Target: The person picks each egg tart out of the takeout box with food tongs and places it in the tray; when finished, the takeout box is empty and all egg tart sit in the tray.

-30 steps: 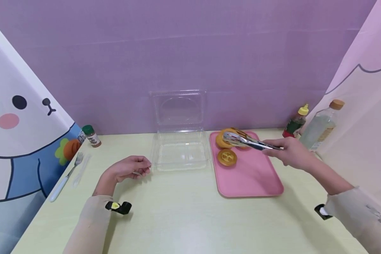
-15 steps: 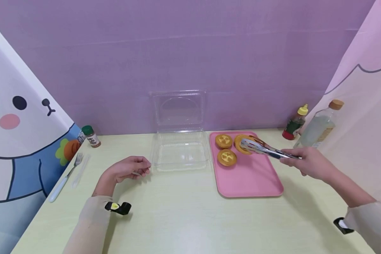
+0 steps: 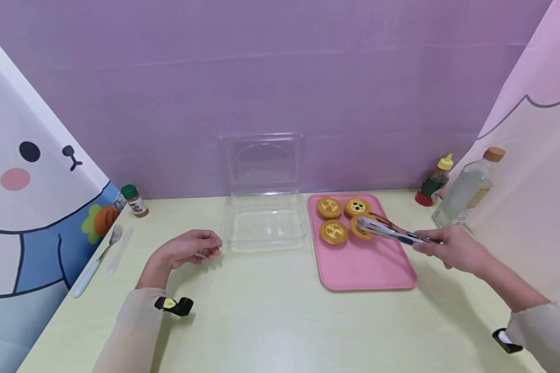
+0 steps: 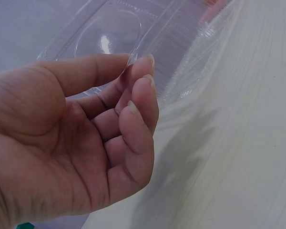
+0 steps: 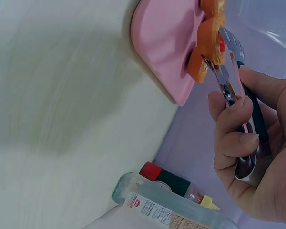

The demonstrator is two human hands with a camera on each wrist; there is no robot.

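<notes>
A clear plastic clamshell container (image 3: 267, 220) stands with its lid raised in the head view. At its near left corner my left hand (image 3: 189, 247) pinches the rim between thumb and index finger (image 4: 142, 67); the other fingers are curled. My right hand (image 3: 457, 248) grips metal tongs (image 3: 392, 230), whose tips close around an egg tart (image 5: 209, 40) with a bit of red on top. That tart is over the pink tray (image 3: 368, 269); whether it touches the tray I cannot tell. Two cross-marked tarts (image 3: 334, 231) and one with dark dots (image 3: 357, 206) sit on the tray.
At the back right stand a sauce bottle (image 3: 432, 181) with a yellow cap and a clear bottle (image 3: 469, 189) with a cork-coloured cap. A green-capped spice jar (image 3: 134, 201), a fork (image 3: 98, 261) and a thin clear utensil (image 3: 120, 252) are at the left. A purple backdrop rises behind the table.
The tongs went right across the tray, then slightly nearer with the held tart, uncovering first the back-left tart and then the dark-dotted one. My left hand stays at the container.
</notes>
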